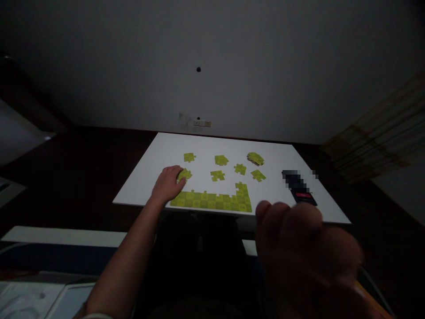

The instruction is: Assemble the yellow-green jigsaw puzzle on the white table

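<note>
My left hand (168,182) rests on the white table, its thumb and fingers apart beside a green puzzle piece (185,174). That piece lies flat and is partly covered by the hand. Just below, joined green pieces (212,201) form an L-shaped strip along the table's near edge, its short arm rising at the right. Close to the camera, my right hand (305,248) is raised with its fingers curled into a fist, dark and slightly blurred. Whatever it may hold is hidden.
On the white table (139,186) lie loose puzzle pieces (218,176), a small stack (221,160) and a larger pile (255,158). A dark phone (303,195), partly pixelated, lies at the right. Behind the table is a grey wall (249,88) with sockets (202,123).
</note>
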`<state>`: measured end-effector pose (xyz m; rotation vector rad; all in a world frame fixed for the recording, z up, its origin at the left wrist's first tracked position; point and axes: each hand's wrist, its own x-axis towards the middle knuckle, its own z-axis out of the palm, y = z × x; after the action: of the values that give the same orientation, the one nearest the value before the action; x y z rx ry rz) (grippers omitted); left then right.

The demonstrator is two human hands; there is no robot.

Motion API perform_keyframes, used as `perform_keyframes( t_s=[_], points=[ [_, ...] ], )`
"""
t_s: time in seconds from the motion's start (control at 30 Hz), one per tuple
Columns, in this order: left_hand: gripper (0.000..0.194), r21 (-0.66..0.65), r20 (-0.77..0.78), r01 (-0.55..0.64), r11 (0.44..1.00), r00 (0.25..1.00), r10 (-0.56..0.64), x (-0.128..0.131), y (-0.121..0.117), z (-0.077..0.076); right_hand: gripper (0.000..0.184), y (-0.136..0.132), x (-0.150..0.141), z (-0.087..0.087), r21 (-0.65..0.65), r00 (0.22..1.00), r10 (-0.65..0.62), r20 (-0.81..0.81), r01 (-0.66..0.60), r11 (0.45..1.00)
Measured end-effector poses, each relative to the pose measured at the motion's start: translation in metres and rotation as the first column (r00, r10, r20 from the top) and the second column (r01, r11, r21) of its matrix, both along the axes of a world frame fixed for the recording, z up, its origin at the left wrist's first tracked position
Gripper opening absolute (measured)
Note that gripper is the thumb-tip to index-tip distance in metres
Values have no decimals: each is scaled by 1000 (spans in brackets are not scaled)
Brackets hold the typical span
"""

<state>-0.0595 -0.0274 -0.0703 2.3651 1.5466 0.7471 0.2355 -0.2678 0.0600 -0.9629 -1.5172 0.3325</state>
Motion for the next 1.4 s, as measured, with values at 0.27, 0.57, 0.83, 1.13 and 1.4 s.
perform_keyframes(
  t_s=[0.27,0.57,0.83,1.13,1.4],
  points=[
    [55,-46,138,25,999,990,-18,-6,2,1,27,154,89,-101,-266,867,-437,239,491,830],
    [51,-29,314,52,998,949,-40,-9,-2,2,44,179,97,-139,-273,718,-363,594,604,749],
    [46,45,382,8,999,924,-25,-15,3,-2,31,192,104,-160,-231,696,-338,634,587,776],
    [34,108,373,-11,994,927,-31,-19,8,-3,28,199,113,-163,-267,813,-428,396,547,793],
    [27,107,365,8,994,930,-47,-22,14,-7,35,192,116,-155,-297,891,-452,44,444,846]
  ],
)
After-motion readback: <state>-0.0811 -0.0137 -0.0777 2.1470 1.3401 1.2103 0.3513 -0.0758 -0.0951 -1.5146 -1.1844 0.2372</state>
